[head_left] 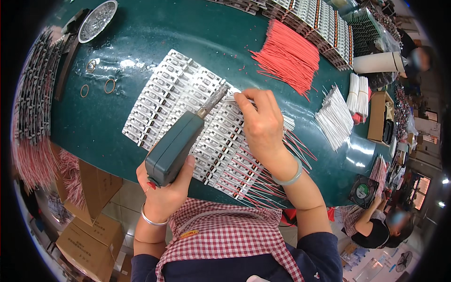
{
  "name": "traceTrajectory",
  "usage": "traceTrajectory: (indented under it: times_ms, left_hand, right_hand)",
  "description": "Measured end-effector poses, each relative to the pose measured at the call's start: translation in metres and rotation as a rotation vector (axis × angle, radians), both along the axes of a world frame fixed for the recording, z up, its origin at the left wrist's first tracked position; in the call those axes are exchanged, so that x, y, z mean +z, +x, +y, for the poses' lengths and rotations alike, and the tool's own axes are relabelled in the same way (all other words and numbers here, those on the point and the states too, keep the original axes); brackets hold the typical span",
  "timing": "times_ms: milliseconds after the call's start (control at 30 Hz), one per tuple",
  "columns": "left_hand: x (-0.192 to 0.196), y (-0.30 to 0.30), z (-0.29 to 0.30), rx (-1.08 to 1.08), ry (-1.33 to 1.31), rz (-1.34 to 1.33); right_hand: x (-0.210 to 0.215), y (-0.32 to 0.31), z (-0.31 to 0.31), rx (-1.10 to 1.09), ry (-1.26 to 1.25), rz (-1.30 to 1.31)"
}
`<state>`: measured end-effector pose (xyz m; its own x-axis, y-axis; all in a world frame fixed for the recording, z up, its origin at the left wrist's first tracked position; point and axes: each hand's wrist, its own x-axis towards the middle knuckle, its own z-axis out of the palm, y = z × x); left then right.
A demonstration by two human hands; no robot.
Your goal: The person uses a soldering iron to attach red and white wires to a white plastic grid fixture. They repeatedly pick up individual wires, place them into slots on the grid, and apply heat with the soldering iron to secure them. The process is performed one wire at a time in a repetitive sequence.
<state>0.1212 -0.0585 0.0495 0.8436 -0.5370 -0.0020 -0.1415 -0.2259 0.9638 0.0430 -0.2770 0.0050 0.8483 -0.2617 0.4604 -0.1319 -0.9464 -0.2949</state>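
A: Class of premises?
B: Workshop — small-parts assembly.
A: Evidence?
B: Worktable point(206, 28), green, one. Gun-shaped tool point(174, 148), one, over rows of white parts point(162, 89). Red wires point(291, 56), one heap. White wires point(334, 117), loose pile. Part strips point(324, 28), stacked. Cartons point(89, 244), brown cardboard.
A: Persons besides the wearer?
B: Two — one lower right point(376, 234), one upper right point(408, 56), near further stock.

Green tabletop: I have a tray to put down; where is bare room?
Between the metal bowl and red wires, beyond the white panels; also lower left, between the rubber bands and the near edge of the tabletop. Crowded: the center, around left hand, tool and right hand; upper right, with stacked parts.
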Motion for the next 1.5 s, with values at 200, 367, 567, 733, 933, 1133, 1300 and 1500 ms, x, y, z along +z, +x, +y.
traceTrajectory:
  times_ms: [200, 367, 567, 733, 933, 1133, 1300, 1500]
  left_hand:
    - [0.002, -0.001, -0.004, 0.012, 0.001, 0.041]
    - [-0.002, -0.001, -0.004, -0.008, 0.015, 0.043]
    - [-0.003, -0.002, -0.005, -0.002, 0.073, 0.072]
    - [0.001, -0.001, -0.005, -0.021, 0.078, 0.004]
    - [0.005, -0.002, 0.002, 0.019, 0.054, -0.046]
    - [0.003, -0.004, 0.004, 0.043, 0.007, -0.013]
    - [0.0, -0.006, 0.008, 0.057, 0.007, -0.036]
    - [0.001, -0.006, 0.011, 0.047, 0.03, -0.042]
  right_hand:
    - [-0.001, -0.001, 0.0, 0.007, 0.004, -0.007]
    - [0.0, 0.0, 0.001, -0.004, 0.016, -0.021]
    - [-0.001, 0.001, 0.002, -0.015, 0.017, -0.024]
    - [0.002, 0.0, 0.002, -0.007, 0.01, -0.009]
    - [-0.001, 0.0, 0.001, 0.003, -0.027, -0.008]
    - [-0.002, 0.0, 0.001, 0.005, -0.034, -0.015]
    - [0.001, -0.001, 0.001, 0.002, -0.057, -0.059]
    - [0.004, -0.006, 0.009, 0.026, 0.0, -0.008]
